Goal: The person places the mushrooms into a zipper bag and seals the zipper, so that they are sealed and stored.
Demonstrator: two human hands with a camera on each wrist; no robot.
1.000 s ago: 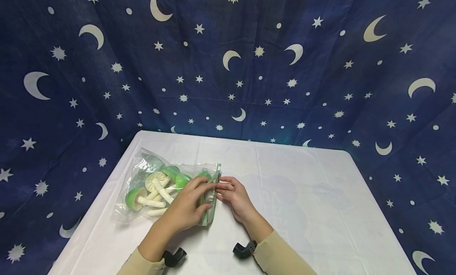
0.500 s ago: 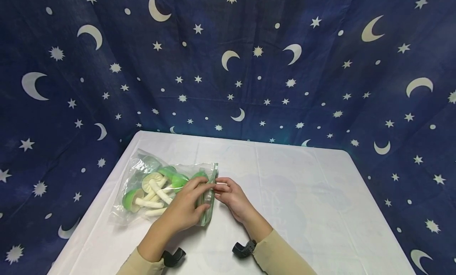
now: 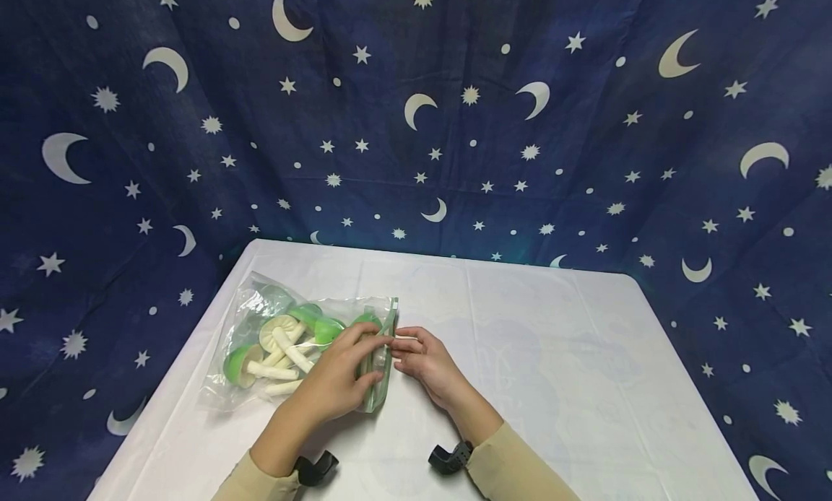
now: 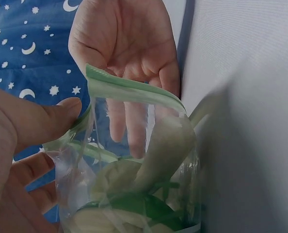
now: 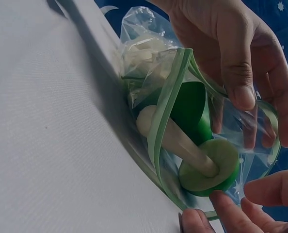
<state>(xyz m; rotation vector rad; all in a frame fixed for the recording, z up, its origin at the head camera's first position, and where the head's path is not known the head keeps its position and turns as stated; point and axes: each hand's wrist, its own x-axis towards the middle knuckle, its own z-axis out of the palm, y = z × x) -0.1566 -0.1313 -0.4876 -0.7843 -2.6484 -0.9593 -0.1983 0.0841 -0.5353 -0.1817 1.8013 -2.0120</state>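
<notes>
A clear zip bag [image 3: 230, 385] with a green closure lies at the table's left, its mouth facing right. Inside are several toy mushrooms [image 3: 243, 364] with green caps and pale stems. My left hand [image 3: 341, 375] reaches across the bag and grips the upper wall of its mouth, thumb on one side and fingers behind the plastic. My right hand [image 3: 425, 360] is at the opening, its thumb and index finger pinching the lower rim in the right wrist view. The mouth gapes there, with one mushroom [image 5: 209, 165] near it.
A white cloth covers the table [image 3: 552, 371]. Behind it hangs a dark blue curtain [image 3: 455, 125] with moons and stars. Black wrist straps [image 3: 448, 459] sit at both wrists, below beige sleeves [image 3: 520, 468].
The bag has shifted slightly left in the head view. My left hand is nearly still, and my right wrist has moved slightly to the right.
</notes>
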